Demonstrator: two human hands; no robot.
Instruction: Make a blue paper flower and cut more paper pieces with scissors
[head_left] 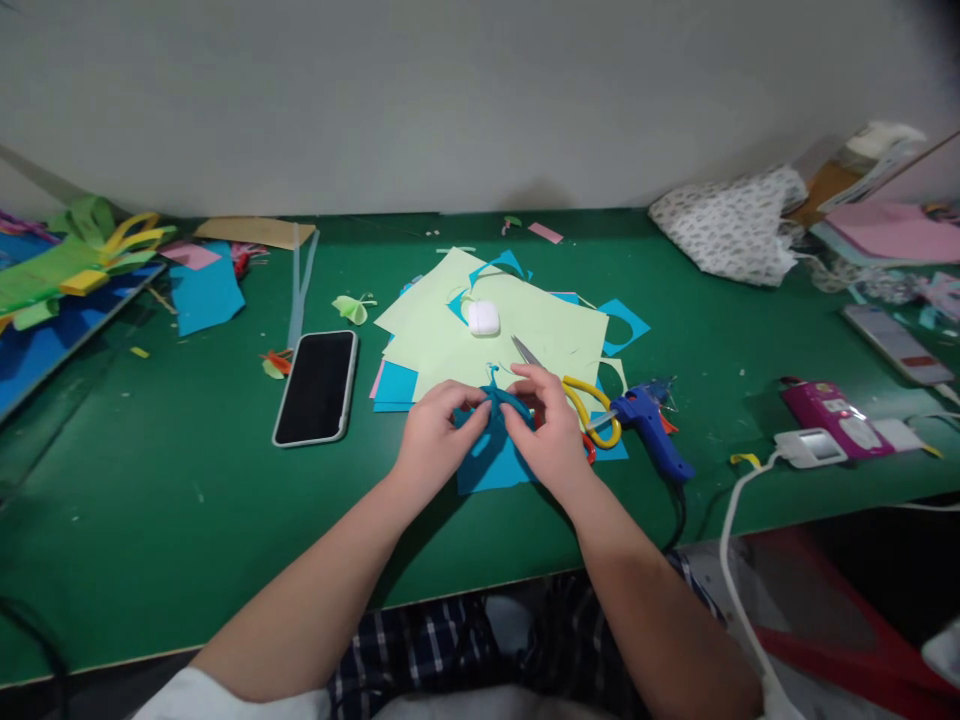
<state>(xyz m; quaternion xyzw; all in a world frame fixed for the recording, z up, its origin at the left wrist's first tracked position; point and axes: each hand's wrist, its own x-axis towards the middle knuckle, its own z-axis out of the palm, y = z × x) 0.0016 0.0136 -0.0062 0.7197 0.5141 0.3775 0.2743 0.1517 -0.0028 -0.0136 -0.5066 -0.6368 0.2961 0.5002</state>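
Note:
Between my two hands is a small blue paper piece (514, 402), folded or curled, with a thin curly end sticking up. My left hand (442, 428) pinches its left side, and my right hand (549, 425) grips the right side. Beneath them lie blue paper (491, 468) and a stack of pale green sheets (436, 345). Yellow-handled scissors (611, 432) rest just right of my right hand, their blades pointing to the upper left. A blue glue gun (651, 430) lies beyond the scissors. My right fingers partly cover the scissors.
A white earbud case (484, 318) sits on the sheets. To the left lie a phone (315, 388) and a green paper butterfly shape (352, 309). Farther right are a patterned cloth bag (731, 225), a magenta device (836, 418) and a white cable (731, 530).

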